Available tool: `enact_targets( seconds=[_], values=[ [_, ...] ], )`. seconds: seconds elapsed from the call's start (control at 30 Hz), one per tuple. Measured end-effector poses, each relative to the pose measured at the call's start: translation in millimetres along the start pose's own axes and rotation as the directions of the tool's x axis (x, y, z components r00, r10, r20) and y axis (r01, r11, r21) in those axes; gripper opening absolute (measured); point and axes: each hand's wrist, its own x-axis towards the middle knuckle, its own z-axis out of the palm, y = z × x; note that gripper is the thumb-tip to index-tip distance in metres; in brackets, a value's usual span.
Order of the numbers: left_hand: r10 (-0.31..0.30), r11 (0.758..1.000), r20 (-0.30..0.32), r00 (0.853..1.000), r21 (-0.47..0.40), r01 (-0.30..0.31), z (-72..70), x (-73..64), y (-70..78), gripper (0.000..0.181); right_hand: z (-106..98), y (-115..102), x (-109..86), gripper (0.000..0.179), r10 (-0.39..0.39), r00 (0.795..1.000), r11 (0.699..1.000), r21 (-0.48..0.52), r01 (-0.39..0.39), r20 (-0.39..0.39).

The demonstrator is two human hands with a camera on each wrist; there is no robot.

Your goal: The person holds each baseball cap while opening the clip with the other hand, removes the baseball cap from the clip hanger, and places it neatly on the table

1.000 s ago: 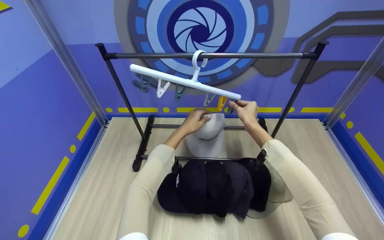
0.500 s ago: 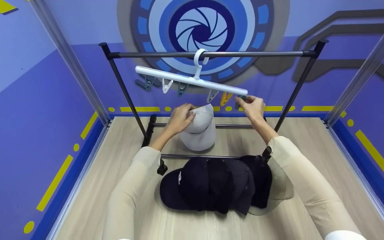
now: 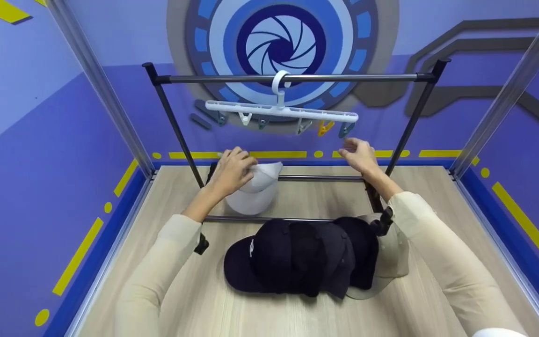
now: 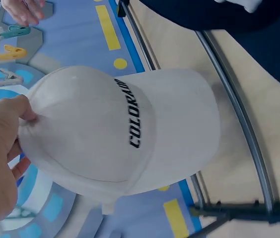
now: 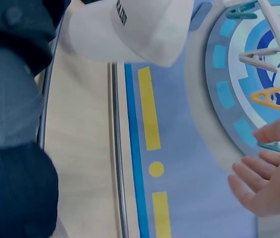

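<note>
My left hand pinches the edge of the crown of a white baseball cap, lettered COLORADO. The cap hangs brim down, to the left below a white clip hanger. My right hand is just below the dark teal clip at the hanger's right end; its thumb and fingers are apart with nothing between them. A yellow clip and several other clips hang along the hanger, none gripping a cap.
The hanger's hook sits on the top rail of a black garment rack. In front of the rack, a row of nested dark caps lies on the wooden table, a beige cap at its right end. Patterned blue walls surround the table.
My left hand has carried the white cap left, away from the clips. My right hand has let go of the right-end clip and dropped slightly; the tilted hanger has swung nearer level.
</note>
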Motion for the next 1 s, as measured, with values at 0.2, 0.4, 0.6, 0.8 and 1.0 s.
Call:
enact_targets(
  seconds=[0.2, 0.4, 0.6, 0.8, 1.0],
  values=[
    [0.037, 0.998, 0.086, 0.996, 0.052, -0.042, -19.9, -24.6, -10.8, 0.012, -6, 5, -10.2, 0.065, -0.016, 0.974, 0.98, -0.188, 0.059, 0.224],
    [0.095, 0.979, 0.185, 0.978, 0.163, -0.126, -48.0, -46.3, -15.7, 0.009, -15, 12, -18.4, 0.065, -0.03, 0.956, 0.947, -0.299, 0.12, 0.291],
    [0.204, 0.925, 0.268, 0.942, 0.262, -0.275, -68.4, -60.8, -9.1, 0.011, -24, 20, -24.4, 0.065, -0.024, 0.946, 0.932, -0.336, 0.138, 0.322],
    [0.259, 0.878, 0.312, 0.914, 0.319, -0.357, -84.0, -74.6, -5.0, 0.012, -29, 24, -29.7, 0.065, -0.035, 0.941, 0.932, -0.329, 0.152, 0.336],
    [0.274, 0.867, 0.369, 0.888, 0.305, -0.394, -92.8, -94.4, -0.6, 0.015, -30, 30, -33.9, 0.063, -0.044, 0.941, 0.924, -0.343, 0.166, 0.336]
  ],
)
